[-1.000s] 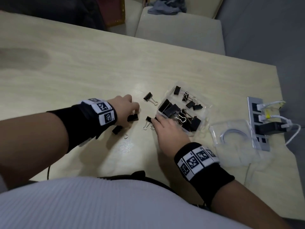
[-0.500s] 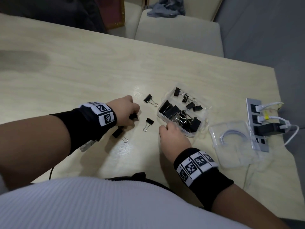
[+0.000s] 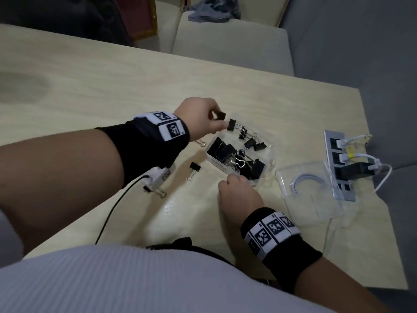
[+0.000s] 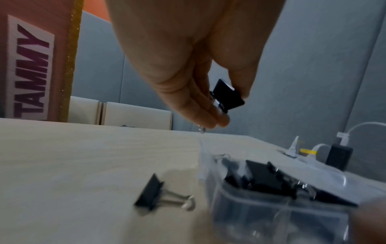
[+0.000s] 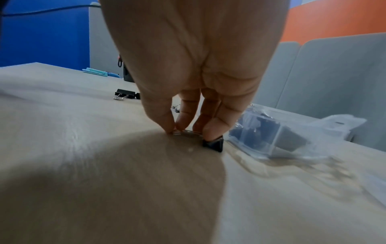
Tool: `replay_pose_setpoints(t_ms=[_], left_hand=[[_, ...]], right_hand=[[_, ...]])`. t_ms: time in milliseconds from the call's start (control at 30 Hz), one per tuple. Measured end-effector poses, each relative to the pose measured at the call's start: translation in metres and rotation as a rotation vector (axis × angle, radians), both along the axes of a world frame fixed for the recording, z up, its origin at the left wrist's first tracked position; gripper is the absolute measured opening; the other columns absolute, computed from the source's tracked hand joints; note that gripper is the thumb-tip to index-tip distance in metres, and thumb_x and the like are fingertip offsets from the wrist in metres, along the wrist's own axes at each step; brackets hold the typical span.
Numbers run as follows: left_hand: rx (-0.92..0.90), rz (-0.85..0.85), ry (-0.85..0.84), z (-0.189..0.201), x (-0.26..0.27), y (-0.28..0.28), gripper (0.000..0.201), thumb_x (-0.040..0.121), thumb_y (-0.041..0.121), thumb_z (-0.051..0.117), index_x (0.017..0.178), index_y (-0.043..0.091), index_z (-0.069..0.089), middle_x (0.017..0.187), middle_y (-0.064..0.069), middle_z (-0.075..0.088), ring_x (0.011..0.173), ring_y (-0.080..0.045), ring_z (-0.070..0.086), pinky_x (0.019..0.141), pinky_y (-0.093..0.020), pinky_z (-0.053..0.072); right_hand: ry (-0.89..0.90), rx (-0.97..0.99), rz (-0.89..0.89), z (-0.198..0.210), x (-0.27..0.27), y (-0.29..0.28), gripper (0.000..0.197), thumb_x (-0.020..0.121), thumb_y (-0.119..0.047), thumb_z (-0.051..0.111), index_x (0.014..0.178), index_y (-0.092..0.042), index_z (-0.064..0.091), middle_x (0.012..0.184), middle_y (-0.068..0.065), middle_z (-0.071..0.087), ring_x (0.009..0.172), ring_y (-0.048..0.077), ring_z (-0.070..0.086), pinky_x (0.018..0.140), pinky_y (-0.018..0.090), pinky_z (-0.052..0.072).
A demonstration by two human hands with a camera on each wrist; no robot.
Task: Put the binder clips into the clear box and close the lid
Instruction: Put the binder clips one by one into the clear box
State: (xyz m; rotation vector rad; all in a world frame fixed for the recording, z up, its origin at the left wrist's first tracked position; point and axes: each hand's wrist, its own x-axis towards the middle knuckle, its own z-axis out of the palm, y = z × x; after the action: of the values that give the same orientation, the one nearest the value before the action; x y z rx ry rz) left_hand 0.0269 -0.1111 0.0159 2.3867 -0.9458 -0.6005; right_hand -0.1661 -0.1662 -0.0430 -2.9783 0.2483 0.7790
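The clear box point(image 3: 269, 158) sits open on the table, with several black binder clips point(image 3: 225, 147) in it. My left hand point(image 3: 220, 120) hovers over its far left corner and pinches a black binder clip point(image 3: 220, 115) between thumb and fingers; the left wrist view shows that clip point(image 4: 227, 97) in the air. My right hand point(image 3: 228, 180) is at the box's near edge. In the right wrist view its fingertips point(image 5: 211, 132) pinch a binder clip point(image 5: 214, 144) lying on the table beside the box point(image 5: 271, 133). Loose clips point(image 3: 195, 167) point(image 3: 156, 191) lie left of the box.
The clear lid point(image 3: 309, 188) lies right of the box, with a white cable loop showing through it. Behind it is a grey power strip point(image 3: 338, 168) with plugs and white cables. A black cord point(image 3: 112, 213) runs from my left wrist to the table's near edge.
My left hand has lifted a clip off the table and carried it right, over the box. My right hand has drawn back from the loose clip to the box's near edge.
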Motion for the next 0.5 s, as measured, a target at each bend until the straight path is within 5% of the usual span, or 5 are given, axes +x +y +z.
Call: replay_pose_setpoints(t_ms=[100,167,400,500], left_hand=[[-0.012,-0.017,0.061,0.003,-0.004,-0.016,0.057,0.088,0.045,0.058,0.137,0.018,0.047,0.124,0.002,0.065,0.110,-0.019,0.061,0.097,-0.031,0.045],[0.008,-0.037,0.070,0.000,-0.004,-0.017,0.054,0.091,0.038,0.055,0.140,0.019,0.042,0.130,0.002,0.061,0.112,-0.019,0.060,0.099,-0.030,0.043],[0.135,-0.086,-0.038,-0.016,0.001,0.023,0.029,0.085,0.023,0.057,0.115,0.022,0.059,0.113,-0.002,0.063,0.093,-0.020,0.060,0.083,-0.031,0.046],[0.343,-0.182,-0.106,-0.022,0.004,0.049,0.025,0.083,0.026,0.058,0.108,0.023,0.058,0.107,-0.003,0.061,0.090,-0.021,0.057,0.082,-0.034,0.048]], right_hand=[[-0.088,0.070,-0.073,0.002,0.000,-0.003,0.022,0.093,-0.013,0.045,0.114,-0.008,0.049,0.117,0.013,0.049,0.108,0.029,0.049,0.083,0.036,0.046],[-0.106,0.032,-0.105,0.004,-0.002,-0.004,0.023,0.093,-0.018,0.046,0.114,-0.011,0.050,0.119,0.010,0.049,0.105,0.029,0.049,0.080,0.037,0.047],[-0.084,0.045,-0.154,0.005,-0.005,-0.001,0.030,0.083,-0.012,0.059,0.111,-0.010,0.050,0.118,0.012,0.048,0.105,0.032,0.051,0.069,0.038,0.045],[-0.114,0.082,-0.129,0.003,-0.001,-0.004,0.031,0.080,-0.020,0.064,0.106,-0.012,0.051,0.110,0.010,0.049,0.099,0.029,0.053,0.066,0.036,0.044]])
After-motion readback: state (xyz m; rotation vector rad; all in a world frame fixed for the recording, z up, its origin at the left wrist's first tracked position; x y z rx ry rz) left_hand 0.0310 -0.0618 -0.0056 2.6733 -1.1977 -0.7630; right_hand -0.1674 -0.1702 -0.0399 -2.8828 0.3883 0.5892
